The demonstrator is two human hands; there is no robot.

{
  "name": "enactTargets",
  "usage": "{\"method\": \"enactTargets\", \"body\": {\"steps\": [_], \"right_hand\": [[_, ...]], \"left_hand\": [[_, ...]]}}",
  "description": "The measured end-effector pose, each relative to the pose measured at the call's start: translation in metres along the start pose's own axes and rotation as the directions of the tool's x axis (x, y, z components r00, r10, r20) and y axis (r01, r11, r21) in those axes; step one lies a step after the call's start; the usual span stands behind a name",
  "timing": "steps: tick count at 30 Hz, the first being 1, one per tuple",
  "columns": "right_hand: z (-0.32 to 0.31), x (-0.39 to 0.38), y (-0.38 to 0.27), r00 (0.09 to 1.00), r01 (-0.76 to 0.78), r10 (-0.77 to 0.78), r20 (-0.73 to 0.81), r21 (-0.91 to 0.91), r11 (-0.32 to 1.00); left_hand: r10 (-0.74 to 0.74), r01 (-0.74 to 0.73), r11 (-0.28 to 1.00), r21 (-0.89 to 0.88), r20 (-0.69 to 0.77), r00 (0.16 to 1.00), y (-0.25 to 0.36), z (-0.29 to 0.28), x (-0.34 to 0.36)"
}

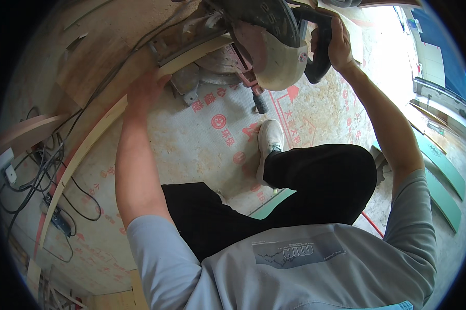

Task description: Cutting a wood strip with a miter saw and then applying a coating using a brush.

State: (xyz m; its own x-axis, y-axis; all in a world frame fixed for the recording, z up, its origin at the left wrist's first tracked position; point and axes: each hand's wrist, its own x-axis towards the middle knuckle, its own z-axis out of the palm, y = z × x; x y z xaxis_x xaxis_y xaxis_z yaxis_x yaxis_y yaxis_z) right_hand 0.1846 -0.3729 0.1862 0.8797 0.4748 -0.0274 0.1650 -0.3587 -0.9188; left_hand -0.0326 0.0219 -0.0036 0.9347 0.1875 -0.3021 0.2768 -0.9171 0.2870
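Note:
My right hand [339,46] grips the black handle [321,62] of a miter saw at the top centre, with its pale blade guard [279,67] beside the hand. My left hand [145,90] holds a long, narrow pale wooden strip [96,133] near the saw's left end. The strip runs from the saw's metal fence [163,51] down to the lower left, bending in the fisheye view. A pink part [248,77] with a dark knob sticks out from the saw's base. Part of my left hand's fingers is hard to make out.
Tangled black cables [42,173] and a power strip [8,168] lie at the left beside curved board pieces [29,132]. Green boards [439,199] lie at the right. My bent legs and white shoe [269,139] are on the floor covering [217,103] printed in red.

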Motion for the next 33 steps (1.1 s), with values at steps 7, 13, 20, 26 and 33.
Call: {"method": "enactTargets", "body": {"steps": [7, 13, 20, 26, 33], "right_hand": [[0.01, 0.015, -0.039, 0.989, -0.116, 0.116, -0.087, 0.002, 0.993], [0.005, 0.026, -0.016, 0.933, 0.03, -0.282, 0.226, 0.728, 0.684], [0.008, 0.005, -0.02, 0.997, -0.01, 0.012, -0.082, 0.029, 1.0], [0.004, -0.001, -0.009, 1.0, 0.004, -0.005, -0.011, -0.053, 0.999], [0.005, 0.002, -0.012, 1.0, -0.007, 0.006, -0.011, -0.049, 0.999]], "left_hand": [[0.01, -0.009, 0.999, -0.041, 0.016, 1.0, -0.01, 0.001, -0.002], [0.016, -0.013, 0.998, -0.055, 0.042, 0.999, -0.007, -0.004, 0.0], [-0.02, 0.027, 0.998, -0.052, 0.128, 0.992, -0.005, -0.012, 0.0], [-0.042, 0.056, 0.996, -0.074, 0.181, 0.983, -0.001, -0.019, -0.001], [-0.021, 0.029, 0.998, -0.048, 0.155, 0.988, -0.002, -0.012, -0.002]]}}
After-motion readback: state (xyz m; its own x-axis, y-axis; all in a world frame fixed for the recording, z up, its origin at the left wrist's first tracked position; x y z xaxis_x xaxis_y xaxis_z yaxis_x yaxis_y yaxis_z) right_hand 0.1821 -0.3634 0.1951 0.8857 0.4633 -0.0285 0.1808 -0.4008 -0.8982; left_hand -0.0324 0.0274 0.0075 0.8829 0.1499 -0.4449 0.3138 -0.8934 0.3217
